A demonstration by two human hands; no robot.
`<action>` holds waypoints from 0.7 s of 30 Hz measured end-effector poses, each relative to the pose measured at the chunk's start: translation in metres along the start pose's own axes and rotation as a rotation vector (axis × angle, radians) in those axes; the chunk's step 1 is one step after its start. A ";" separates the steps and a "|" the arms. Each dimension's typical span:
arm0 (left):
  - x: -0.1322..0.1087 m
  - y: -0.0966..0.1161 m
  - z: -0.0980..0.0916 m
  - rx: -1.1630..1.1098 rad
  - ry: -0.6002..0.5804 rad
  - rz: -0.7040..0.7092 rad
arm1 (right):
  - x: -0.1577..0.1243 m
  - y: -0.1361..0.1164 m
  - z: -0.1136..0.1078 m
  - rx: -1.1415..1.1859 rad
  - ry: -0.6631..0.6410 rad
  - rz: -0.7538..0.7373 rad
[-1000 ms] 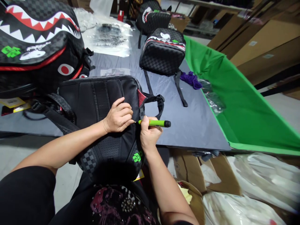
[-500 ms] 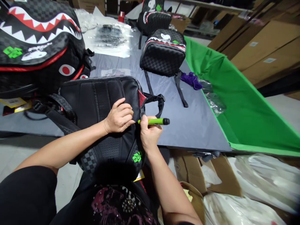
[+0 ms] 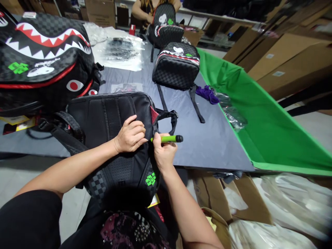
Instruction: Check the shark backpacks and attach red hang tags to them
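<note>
A black backpack (image 3: 90, 121) leans against my body and the table edge, its padded back panel facing up. My left hand (image 3: 131, 135) lies on that panel near the right side seam, fingers curled together and pressing on the backpack, thumb towards the pen tip. In my right hand (image 3: 165, 152) is a light green marker pen (image 3: 168, 139) with a black end, held level. Its tip points left at the seam, close to my left thumb; contact with the fabric is too small to tell. A red piece (image 3: 154, 115) sticks out at the seam above.
Shark-mouth backpacks (image 3: 49, 65) stand at the left; two smaller ones (image 3: 176, 69) are at the back of the grey table (image 3: 207, 145). A green cloth barrier (image 3: 259, 114) borders the right. Cartons (image 3: 210, 193) and plastic bags (image 3: 298, 204) lie below. Another person's arm (image 3: 141, 12) shows at the far side.
The view has tilted up slightly, so the scene sits lower and another person appears at the back. My hands and the marker pen keep nearly the same place on the backpack.
</note>
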State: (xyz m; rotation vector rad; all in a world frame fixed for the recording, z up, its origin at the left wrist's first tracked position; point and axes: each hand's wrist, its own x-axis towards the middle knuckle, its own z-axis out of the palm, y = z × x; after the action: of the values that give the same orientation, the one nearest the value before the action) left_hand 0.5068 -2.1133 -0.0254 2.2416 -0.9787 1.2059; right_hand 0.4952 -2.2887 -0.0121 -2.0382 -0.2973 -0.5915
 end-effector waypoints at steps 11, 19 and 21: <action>-0.002 0.000 0.000 0.024 -0.035 -0.020 | 0.002 -0.003 0.002 0.028 -0.013 0.015; 0.017 -0.005 -0.005 0.159 -0.145 0.021 | 0.000 0.002 -0.008 0.042 -0.076 0.020; 0.031 -0.013 -0.002 0.216 -0.292 0.105 | -0.009 0.001 -0.016 0.061 -0.067 0.053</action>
State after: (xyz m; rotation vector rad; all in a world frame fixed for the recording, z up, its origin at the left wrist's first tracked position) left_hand 0.5274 -2.1151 0.0013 2.6213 -1.1323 1.0921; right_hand 0.4833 -2.3025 -0.0115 -2.0040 -0.2963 -0.4764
